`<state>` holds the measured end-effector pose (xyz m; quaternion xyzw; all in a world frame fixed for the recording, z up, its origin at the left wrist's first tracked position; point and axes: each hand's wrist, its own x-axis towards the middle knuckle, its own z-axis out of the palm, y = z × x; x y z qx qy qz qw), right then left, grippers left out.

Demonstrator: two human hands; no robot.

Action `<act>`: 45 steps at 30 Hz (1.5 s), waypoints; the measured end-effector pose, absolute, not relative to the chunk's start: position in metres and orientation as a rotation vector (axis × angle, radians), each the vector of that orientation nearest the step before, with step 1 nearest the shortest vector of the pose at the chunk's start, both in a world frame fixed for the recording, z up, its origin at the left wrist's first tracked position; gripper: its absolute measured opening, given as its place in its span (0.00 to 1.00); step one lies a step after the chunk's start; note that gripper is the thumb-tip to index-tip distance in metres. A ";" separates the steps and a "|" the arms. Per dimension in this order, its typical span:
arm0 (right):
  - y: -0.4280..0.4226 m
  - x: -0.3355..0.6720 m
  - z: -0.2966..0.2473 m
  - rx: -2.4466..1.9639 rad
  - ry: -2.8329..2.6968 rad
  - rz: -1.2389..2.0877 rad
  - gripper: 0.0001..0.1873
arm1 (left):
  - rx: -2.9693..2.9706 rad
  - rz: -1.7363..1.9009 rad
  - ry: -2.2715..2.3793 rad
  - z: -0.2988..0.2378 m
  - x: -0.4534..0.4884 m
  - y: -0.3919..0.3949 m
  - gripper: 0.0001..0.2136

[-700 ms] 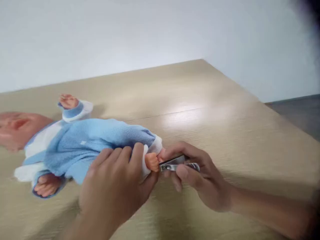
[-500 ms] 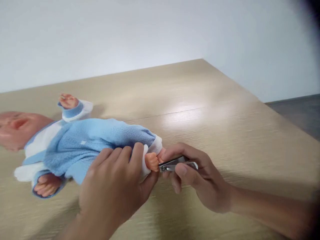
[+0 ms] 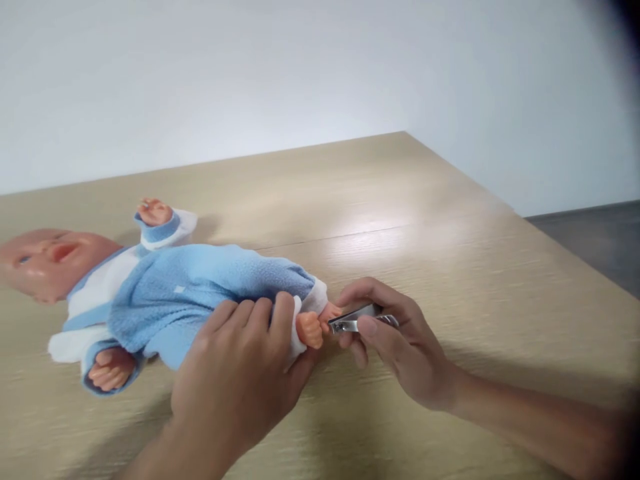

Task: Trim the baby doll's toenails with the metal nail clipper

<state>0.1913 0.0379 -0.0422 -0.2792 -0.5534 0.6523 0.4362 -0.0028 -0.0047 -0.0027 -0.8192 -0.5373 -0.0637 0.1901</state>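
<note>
l hand (image 3: 235, 373) grips baby doll (image 3: 175, 293) leg, foot (image 3: 309, 330) btwn hands, r hand (image 3: 407, 340) pinches nail clipper (image 3: 353, 321) at toes (image 3: 330, 311)

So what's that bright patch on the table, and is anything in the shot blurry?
In the head view, the bright patch on the table is glare, and the dark smear in the top right corner is out of focus, though I can't tell what it is. The right hand throws a soft shadow.
</note>
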 end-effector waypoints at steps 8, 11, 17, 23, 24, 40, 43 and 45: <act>0.048 0.191 -0.045 -0.792 -1.130 1.705 0.14 | -2.524 -0.035 -1.517 -0.006 0.005 -0.011 0.13; 0.048 0.189 -0.046 -0.796 -1.114 1.686 0.14 | -2.618 -0.040 -1.484 -0.006 0.001 -0.020 0.11; 0.042 0.187 -0.050 -0.834 -1.191 1.590 0.13 | -2.764 -0.099 -1.267 -0.018 -0.004 -0.037 0.06; 0.039 0.188 -0.051 -0.867 -1.207 1.540 0.15 | -2.910 -0.222 -1.497 -0.002 -0.002 -0.032 0.04; 0.040 0.188 -0.051 -0.881 -1.189 1.526 0.15 | -2.909 -0.279 -1.530 0.003 -0.002 -0.030 0.03; 0.030 0.253 -0.044 -0.984 -1.385 1.639 0.14 | -2.788 -0.343 -1.538 0.019 0.004 -0.007 0.19; 0.027 0.254 -0.038 -0.944 -1.464 1.650 0.15 | -2.950 -0.300 -1.472 0.019 -0.006 -0.008 0.21; 0.025 0.251 -0.036 -0.908 -1.464 1.701 0.16 | -3.044 -0.396 -1.390 0.020 -0.014 -0.009 0.23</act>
